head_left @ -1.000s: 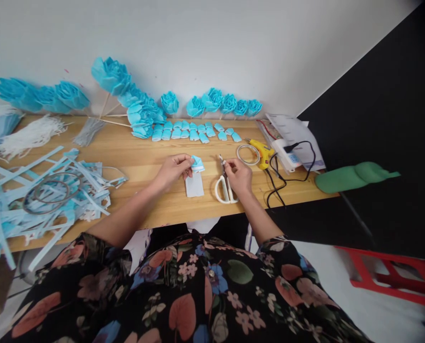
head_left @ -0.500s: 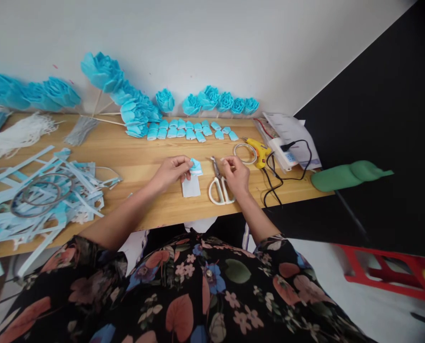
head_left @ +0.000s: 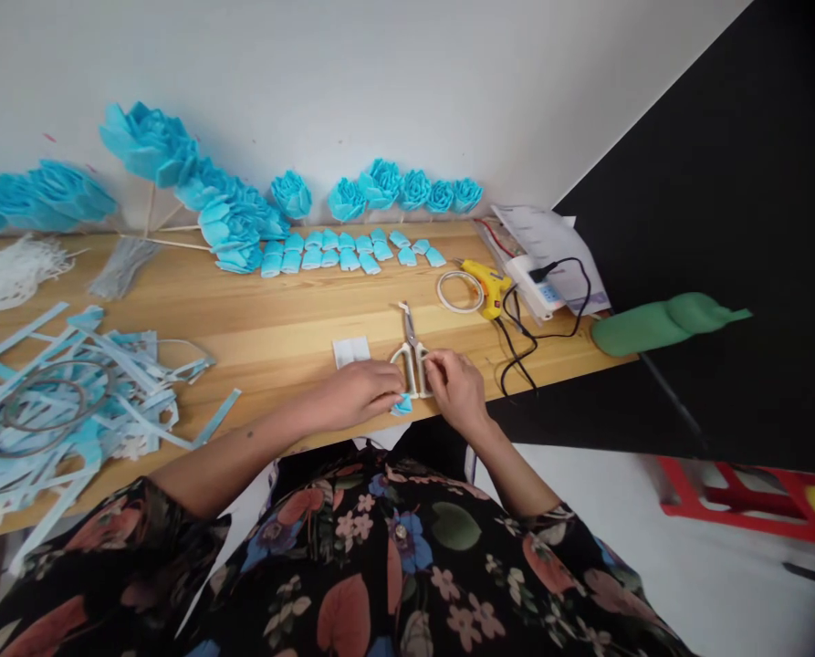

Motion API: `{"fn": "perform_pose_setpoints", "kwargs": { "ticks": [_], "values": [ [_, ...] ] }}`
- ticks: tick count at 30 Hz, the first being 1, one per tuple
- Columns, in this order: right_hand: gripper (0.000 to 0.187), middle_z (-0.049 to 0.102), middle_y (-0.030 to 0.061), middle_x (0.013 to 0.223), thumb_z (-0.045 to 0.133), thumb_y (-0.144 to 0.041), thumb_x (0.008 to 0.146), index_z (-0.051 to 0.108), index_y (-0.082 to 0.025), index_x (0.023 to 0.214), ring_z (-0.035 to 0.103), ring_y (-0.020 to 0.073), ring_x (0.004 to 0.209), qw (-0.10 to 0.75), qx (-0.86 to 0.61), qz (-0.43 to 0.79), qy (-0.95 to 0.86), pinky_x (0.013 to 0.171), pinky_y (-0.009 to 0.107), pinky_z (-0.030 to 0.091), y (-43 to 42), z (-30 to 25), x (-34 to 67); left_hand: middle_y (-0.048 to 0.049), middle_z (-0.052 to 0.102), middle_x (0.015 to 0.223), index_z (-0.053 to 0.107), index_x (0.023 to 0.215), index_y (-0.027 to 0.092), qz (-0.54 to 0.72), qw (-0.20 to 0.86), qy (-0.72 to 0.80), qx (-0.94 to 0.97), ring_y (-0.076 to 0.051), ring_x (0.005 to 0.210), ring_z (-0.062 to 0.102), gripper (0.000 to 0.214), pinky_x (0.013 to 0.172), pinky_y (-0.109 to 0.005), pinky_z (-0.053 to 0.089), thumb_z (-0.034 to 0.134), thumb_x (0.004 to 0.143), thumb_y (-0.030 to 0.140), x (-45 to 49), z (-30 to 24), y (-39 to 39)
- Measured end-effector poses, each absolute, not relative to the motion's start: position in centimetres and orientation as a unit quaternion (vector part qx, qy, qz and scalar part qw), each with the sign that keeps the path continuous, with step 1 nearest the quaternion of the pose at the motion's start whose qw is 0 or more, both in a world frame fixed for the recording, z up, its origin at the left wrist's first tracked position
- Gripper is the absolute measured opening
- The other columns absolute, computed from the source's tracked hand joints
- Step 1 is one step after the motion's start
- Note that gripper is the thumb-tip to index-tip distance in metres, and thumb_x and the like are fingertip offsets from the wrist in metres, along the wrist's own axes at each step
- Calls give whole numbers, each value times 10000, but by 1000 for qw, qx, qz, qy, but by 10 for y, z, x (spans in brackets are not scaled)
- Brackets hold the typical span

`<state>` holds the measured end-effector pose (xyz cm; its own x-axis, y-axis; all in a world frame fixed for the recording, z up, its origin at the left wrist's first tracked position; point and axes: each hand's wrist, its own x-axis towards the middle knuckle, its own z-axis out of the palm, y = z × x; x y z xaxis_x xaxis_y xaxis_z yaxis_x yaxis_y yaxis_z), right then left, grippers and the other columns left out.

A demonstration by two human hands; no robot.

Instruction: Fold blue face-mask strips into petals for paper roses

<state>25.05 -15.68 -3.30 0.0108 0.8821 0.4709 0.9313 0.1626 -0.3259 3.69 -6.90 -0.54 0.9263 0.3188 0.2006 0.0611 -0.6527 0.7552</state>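
My left hand (head_left: pixel 362 391) is closed around a small folded blue paper piece (head_left: pixel 402 406) near the front edge of the wooden table (head_left: pixel 276 319). My right hand (head_left: pixel 454 383) sits right beside it, fingers curled and touching the white handles of the scissors (head_left: pixel 411 351), which lie flat with the blades pointing away. What the right fingers pinch, if anything, is hidden. A white paper rectangle (head_left: pixel 350 350) lies just behind my left hand.
A row of folded blue petals (head_left: pixel 349 254) and blue paper roses (head_left: pixel 380 187) line the wall. Tape roll (head_left: pixel 459 292), yellow glue gun (head_left: pixel 485 285) with black cable and a power strip sit right. Blue paper strips (head_left: pixel 71 383) pile at left. A green object (head_left: pixel 660 324) overhangs the table's right end.
Both hands have drawn back toward the table's front edge. The left hand carried the blue piece off the white rectangle; the right hand slid from the scissor blades to the handles.
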Motion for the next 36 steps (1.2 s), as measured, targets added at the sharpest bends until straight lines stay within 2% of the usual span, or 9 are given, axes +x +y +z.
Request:
{"fn": "perform_pose_setpoints", "kwargs": {
  "ticks": [11,16,20,22,24,28,32,36],
  "values": [
    [235,753,45,782,409,-320,1030,610,-198,1018,686,186,617,242,-597,-3,-765,583,282,449,-149,-37,272,-91,680,978,675,931,172,126,447,64,883,-191,903,624,259,835,-312,464,461,1027,279,42,-1,-63],
    [286,752,71,760,401,-359,1021,631,-193,988,684,212,621,215,-607,-24,-765,586,302,436,-136,-39,294,-75,656,894,660,863,172,123,445,67,884,-182,842,601,290,793,-302,446,465,1026,311,34,-3,-56],
    [273,763,82,821,435,-361,1001,651,-198,963,697,214,701,211,-602,-8,-770,659,314,468,-129,-40,309,-62,650,854,653,816,168,140,444,101,879,-161,782,591,309,748,-284,432,470,1016,318,32,-5,-51],
    [259,760,63,812,458,-359,994,662,-205,954,686,194,687,233,-600,9,-766,661,305,475,-128,-37,308,-75,683,904,663,818,168,183,465,134,856,-168,829,622,284,777,-288,450,496,993,317,34,-4,-49],
    [234,753,40,791,486,-347,993,671,-212,946,672,171,664,289,-606,15,-741,643,290,479,-128,-30,301,-76,700,908,665,806,167,247,500,191,808,-166,825,632,272,762,-278,464,534,963,347,36,-1,-46],
    [123,754,40,838,565,-242,967,684,-222,940,683,173,746,412,-545,-42,-729,672,302,507,-127,-5,267,-18,655,689,656,798,155,288,588,304,692,-99,553,535,299,547,-212,413,610,902,432,31,4,-41],
    [136,750,43,864,613,-183,934,708,-257,996,677,188,784,433,-472,-109,-760,722,343,525,-120,14,235,-13,660,630,661,794,140,271,628,340,646,-79,469,511,282,480,-190,398,654,868,412,23,7,-38],
    [165,741,38,863,621,-215,935,735,-296,1024,666,193,777,415,-466,-131,-770,708,362,517,-114,15,225,2,640,571,685,829,136,265,637,355,631,-73,426,496,245,438,-178,384,664,863,377,21,10,-38]
  ]
}}
